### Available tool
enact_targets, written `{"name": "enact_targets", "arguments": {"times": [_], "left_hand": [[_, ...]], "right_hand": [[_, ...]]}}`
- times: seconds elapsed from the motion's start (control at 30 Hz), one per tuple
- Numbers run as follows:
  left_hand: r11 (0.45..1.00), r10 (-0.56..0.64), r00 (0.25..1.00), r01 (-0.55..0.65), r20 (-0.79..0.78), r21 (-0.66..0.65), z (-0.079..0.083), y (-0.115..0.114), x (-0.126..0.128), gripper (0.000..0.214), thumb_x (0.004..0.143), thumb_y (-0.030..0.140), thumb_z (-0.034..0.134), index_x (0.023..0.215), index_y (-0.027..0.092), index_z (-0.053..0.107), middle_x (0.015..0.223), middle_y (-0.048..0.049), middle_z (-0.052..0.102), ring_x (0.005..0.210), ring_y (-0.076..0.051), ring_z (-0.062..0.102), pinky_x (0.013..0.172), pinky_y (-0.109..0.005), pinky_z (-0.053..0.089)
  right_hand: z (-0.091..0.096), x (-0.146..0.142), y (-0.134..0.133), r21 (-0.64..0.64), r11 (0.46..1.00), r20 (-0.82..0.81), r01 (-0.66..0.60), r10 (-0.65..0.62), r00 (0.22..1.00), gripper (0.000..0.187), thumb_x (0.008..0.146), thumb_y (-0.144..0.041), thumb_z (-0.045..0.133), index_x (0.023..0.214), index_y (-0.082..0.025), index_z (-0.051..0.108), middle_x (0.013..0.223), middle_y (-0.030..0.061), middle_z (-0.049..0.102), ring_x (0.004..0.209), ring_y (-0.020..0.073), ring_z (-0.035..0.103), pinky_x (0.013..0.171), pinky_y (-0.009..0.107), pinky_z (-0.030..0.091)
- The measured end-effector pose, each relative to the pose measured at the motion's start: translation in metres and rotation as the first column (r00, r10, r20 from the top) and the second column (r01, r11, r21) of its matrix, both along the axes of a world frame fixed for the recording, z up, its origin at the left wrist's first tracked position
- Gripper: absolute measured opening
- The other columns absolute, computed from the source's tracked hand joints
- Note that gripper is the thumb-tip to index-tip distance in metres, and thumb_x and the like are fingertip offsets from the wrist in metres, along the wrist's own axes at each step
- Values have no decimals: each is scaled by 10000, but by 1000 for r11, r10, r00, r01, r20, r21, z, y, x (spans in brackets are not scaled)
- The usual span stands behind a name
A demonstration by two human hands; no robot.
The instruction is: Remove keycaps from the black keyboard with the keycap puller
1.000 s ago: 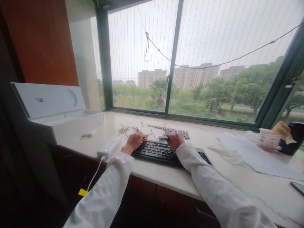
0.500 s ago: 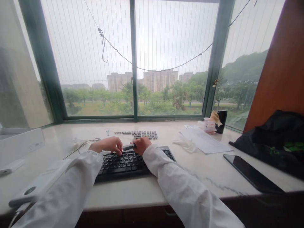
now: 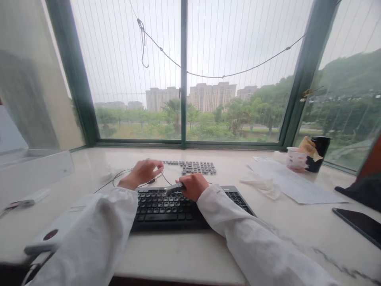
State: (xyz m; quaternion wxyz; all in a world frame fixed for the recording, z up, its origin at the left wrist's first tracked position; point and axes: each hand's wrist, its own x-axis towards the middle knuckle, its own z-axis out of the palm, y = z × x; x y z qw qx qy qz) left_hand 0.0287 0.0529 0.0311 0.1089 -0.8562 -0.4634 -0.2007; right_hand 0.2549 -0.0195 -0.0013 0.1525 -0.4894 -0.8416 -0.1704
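Observation:
A black keyboard [image 3: 166,217] lies on the white counter in front of me. Behind it, small grey keycaps [image 3: 199,167] are laid out in rows. My left hand [image 3: 145,173] hovers past the keyboard's back edge, by the left end of those rows. Its thumb and fingers are drawn together; whatever they hold is too small to tell. My right hand [image 3: 195,186] is closed around a dark-handled keycap puller [image 3: 175,188], whose thin metal tip points left over the keyboard's upper keys. My right wrist and sleeve hide part of the keyboard.
A thin cable [image 3: 119,173] runs behind the keyboard. To the left stand a white box-like device [image 3: 64,222] and a clear tray [image 3: 38,165]. Rightward are papers [image 3: 293,182], a crumpled tissue [image 3: 262,186], a cup [image 3: 297,159], a black tumbler [image 3: 322,149] and a phone [image 3: 360,224].
My left hand has moved off the keyboard, away from the puller, toward the keycap rows behind. My right hand still holds the keycap puller over the keys. The view has swung left.

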Motion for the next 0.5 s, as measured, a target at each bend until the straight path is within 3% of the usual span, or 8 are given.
{"name": "enact_targets", "arguments": {"times": [0.13,0.3,0.4,0.5], "left_hand": [[995,-26,999,23,31,101,-2,-6,5,340,944,409,376,992,251,673,1030,-30,700,883,-203,640,735,-288,434],[986,-166,986,166,12,14,-13,-4,11,340,948,403,391,962,249,693,1036,-21,697,884,-207,637,726,-297,444],[964,-242,961,253,133,-77,-20,2,13,322,931,410,445,971,238,715,1008,-34,708,883,-199,630,729,-285,449],[907,-286,893,370,346,-204,-23,6,17,340,907,429,495,1017,192,714,917,-57,714,735,-151,611,620,-238,439]], "right_hand": [[-1,0,2,17,1000,-17,0,0,1000,291,907,-366,444,832,-213,681,780,61,711,726,216,678,631,276,401],[-2,1,2,43,999,-16,3,-2,1000,331,920,-384,407,804,-219,670,759,53,712,721,223,680,604,283,366],[-1,2,1,47,999,-30,-1,3,1000,251,890,-375,453,900,-238,663,798,40,725,740,226,683,594,280,347],[-1,3,1,63,998,-48,-22,25,999,253,836,-331,527,1064,-278,622,845,10,737,728,227,683,586,278,332]]}}
